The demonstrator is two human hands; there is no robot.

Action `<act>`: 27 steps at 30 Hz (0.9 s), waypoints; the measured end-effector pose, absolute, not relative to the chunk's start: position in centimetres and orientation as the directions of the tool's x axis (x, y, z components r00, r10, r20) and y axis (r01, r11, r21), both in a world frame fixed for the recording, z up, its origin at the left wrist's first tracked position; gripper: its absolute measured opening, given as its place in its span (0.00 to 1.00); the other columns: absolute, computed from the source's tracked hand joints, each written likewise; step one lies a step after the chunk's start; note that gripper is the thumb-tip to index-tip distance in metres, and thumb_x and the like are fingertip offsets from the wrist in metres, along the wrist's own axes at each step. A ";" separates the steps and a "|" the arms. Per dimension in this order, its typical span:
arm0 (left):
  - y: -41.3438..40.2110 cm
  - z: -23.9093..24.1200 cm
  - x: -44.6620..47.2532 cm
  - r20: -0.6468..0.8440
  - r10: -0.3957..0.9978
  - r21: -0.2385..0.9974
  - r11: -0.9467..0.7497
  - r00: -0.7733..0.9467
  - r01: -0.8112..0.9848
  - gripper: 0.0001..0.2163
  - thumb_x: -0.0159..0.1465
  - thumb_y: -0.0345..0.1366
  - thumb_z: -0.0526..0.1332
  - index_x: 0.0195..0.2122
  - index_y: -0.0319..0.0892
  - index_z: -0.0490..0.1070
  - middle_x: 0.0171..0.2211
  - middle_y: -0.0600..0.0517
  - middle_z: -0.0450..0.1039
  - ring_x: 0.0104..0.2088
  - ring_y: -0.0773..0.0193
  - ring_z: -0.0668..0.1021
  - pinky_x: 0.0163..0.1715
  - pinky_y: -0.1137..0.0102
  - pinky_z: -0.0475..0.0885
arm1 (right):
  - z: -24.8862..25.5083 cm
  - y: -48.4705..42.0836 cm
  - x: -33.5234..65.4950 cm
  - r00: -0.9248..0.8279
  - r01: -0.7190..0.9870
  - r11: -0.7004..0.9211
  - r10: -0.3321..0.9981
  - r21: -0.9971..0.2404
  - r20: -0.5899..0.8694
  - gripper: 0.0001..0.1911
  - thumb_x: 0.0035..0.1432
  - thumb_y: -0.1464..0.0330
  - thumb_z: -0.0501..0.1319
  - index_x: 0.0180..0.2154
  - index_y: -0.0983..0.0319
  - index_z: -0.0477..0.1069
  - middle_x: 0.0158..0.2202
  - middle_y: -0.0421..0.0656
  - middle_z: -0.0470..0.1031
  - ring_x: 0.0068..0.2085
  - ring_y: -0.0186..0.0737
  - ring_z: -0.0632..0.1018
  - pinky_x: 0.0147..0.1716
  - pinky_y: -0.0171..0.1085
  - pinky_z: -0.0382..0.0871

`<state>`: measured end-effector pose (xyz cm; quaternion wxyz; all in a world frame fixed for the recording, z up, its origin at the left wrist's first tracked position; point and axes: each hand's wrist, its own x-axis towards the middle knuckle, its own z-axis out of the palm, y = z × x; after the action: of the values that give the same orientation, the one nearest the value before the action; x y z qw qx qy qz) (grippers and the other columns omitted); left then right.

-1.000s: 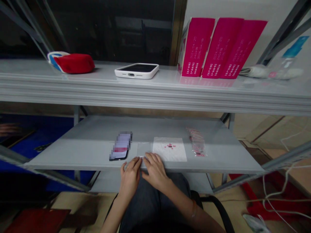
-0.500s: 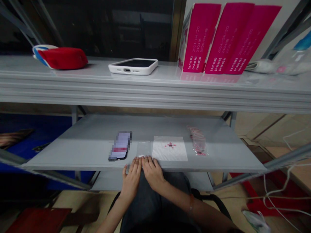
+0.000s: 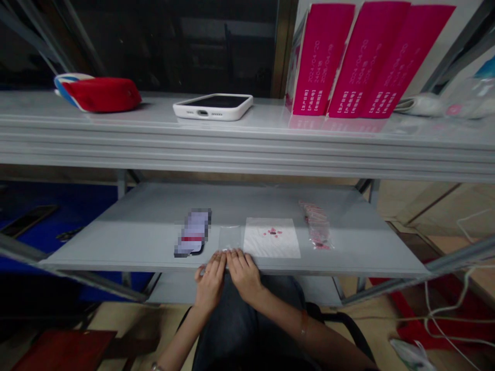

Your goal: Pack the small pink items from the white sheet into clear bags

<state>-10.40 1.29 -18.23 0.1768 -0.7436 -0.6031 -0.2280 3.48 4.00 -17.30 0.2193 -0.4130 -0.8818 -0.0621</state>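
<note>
A small clear plastic bag [image 3: 229, 237] lies flat near the front edge of the lower shelf. My left hand [image 3: 211, 278] and my right hand [image 3: 244, 273] meet side by side at its near edge, fingers pressed together on it. The fingertips hide that edge, and the right thumb is out of sight. Just right of the bag is a white sheet [image 3: 271, 247] with several small red pieces [image 3: 278, 233] around a dark one. Farther right, a row of overlapping clear packets [image 3: 319, 226] holds reddish contents.
Left of the bag lies a phone [image 3: 194, 232] with a blurred screen. On the upper shelf [image 3: 232, 144] rest a white-cased phone [image 3: 212, 107], a red pouch [image 3: 104, 94] and upright magenta boxes [image 3: 325, 62]. White cables [image 3: 444, 309] hang at the right.
The view has shifted slightly. Both hands stay at the bag's near edge, with the left thumb drawn a little closer to the fingers. The bag has not visibly moved on the shelf.
</note>
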 end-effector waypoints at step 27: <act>3.2 -9.4 -8.5 0.306 0.947 0.116 -0.142 0.101 0.983 0.21 0.56 0.23 0.50 0.50 0.40 0.68 0.49 0.39 0.71 0.53 0.51 0.70 0.57 0.46 0.47 | -9.2 6.0 4.2 -0.616 0.726 0.669 0.736 -0.160 0.280 0.34 0.49 0.60 0.65 0.53 0.71 0.62 0.50 0.55 0.69 0.52 0.48 0.67 0.60 0.48 0.49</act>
<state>-8.52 3.17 -9.39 0.0586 -0.7396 -0.6523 -0.1552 4.21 6.02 -9.21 0.1625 -0.4068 -0.8988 0.0153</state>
